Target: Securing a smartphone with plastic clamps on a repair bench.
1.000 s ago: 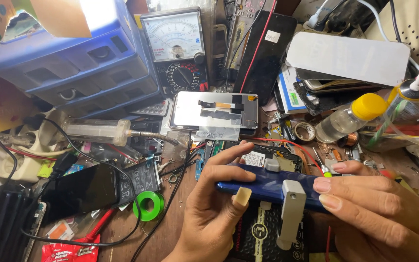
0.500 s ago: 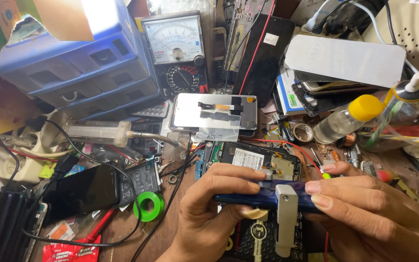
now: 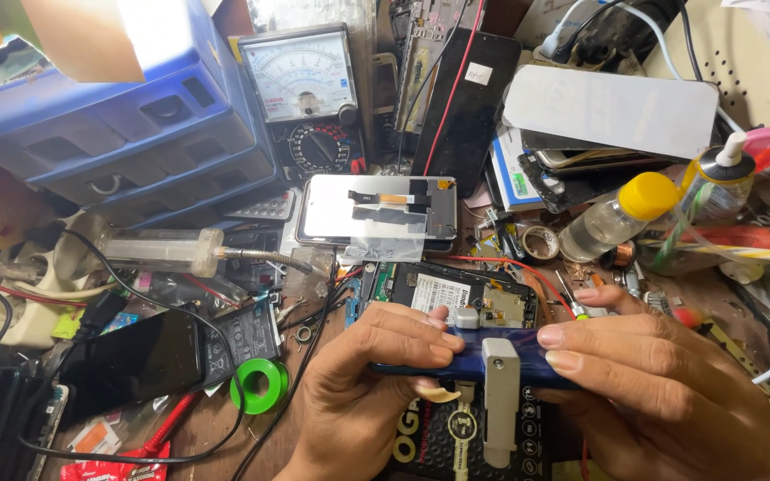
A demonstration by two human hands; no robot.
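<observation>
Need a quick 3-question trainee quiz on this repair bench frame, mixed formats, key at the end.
1. True or false: both the left hand and the right hand grip the blue phone.
2. Which lies left of the left hand? A) green tape roll B) yellow-capped bottle C) analog multimeter
3. Fill in: the grey clamp sits across the phone's ____ section.

Key: 1 true; 2 A; 3 middle

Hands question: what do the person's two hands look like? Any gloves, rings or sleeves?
Both the left hand and the right hand are bare: no gloves, rings or watch show, and no sleeves reach into view. The left thumb has a long nail; the right hand's nails are short and plain.
</observation>
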